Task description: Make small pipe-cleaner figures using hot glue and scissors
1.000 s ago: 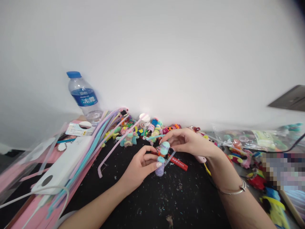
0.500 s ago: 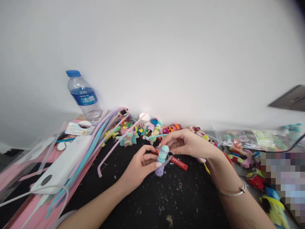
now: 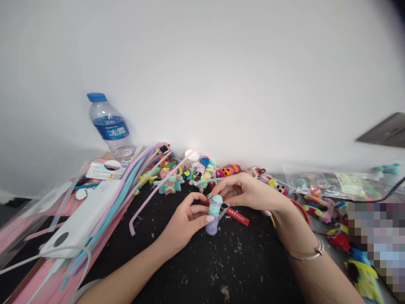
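A small figure wound from fuzzy pipe cleaner (image 3: 214, 207), turquoise on top and purple below, stands upright over the black tabletop. My left hand (image 3: 189, 219) is closed round its left side, thumb in front. Close by its top, my right hand (image 3: 245, 192) is pinched, with a light blue pipe cleaner (image 3: 207, 181) sticking out leftward from its fingers. Where that strand joins the figure is hidden by my fingers. Behind the hands lies a red stick-shaped thing with white lettering (image 3: 238, 216), partly covered.
Left are bundled pastel pipe cleaners (image 3: 118, 215) on a pink box and a water bottle (image 3: 110, 126). One bent pink pipe cleaner (image 3: 158, 190) juts over the table. Small fuzzy figures (image 3: 171, 179), a white cup (image 3: 191, 159) and a clear bag (image 3: 332, 183) line the wall.
The figure's top has tipped slightly left and down. My right hand has shifted very little, and my left hand keeps its hold.
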A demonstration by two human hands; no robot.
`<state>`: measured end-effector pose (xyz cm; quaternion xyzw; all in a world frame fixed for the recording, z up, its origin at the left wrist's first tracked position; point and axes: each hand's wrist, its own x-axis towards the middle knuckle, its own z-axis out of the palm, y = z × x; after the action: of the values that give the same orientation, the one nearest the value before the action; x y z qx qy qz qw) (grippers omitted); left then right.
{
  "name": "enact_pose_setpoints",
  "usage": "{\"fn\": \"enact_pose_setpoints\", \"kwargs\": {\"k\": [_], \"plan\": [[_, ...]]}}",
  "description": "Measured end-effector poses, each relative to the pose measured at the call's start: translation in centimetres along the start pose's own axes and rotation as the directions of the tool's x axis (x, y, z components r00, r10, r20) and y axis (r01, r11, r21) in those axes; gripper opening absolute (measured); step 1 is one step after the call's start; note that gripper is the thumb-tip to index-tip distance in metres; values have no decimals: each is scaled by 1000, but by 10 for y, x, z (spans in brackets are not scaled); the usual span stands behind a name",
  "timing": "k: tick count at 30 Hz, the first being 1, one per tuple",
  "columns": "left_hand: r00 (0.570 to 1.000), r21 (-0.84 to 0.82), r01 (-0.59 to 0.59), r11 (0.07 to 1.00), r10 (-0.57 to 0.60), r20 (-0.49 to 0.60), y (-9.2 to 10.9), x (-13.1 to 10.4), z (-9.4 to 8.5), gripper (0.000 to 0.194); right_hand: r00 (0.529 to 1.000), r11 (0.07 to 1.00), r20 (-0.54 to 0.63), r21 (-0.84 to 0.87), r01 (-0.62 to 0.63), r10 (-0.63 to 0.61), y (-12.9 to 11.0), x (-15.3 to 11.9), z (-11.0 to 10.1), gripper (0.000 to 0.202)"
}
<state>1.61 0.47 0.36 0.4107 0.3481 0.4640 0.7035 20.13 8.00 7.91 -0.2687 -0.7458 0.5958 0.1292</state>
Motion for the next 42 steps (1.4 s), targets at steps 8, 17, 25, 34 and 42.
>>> {"fn": "enact_pose_setpoints", "kwargs": {"k": [8,17,25,34,42], "plan": [[1000,-22,8,1000,-9,-18,-1,0,0,38,1000,999,8,-28,-15,15,2,1,0,25],[998,-13,25,1000,-26,-65,0,1,-1,47,1000,999,-22,27,-17,17,5,4,0,25],[998,-44,58,997,-58,-5,0,1,0,58,999,999,-32,47,-14,15,7,3,-4,25],[999,-21,34,999,-34,-10,-3,1,-2,60,997,999,-67,40,-32,35,10,6,-1,20],[999,-14,39,999,-39,10,-2,-1,-2,62,996,997,-75,-69,-44,39,11,9,2,14]]}}
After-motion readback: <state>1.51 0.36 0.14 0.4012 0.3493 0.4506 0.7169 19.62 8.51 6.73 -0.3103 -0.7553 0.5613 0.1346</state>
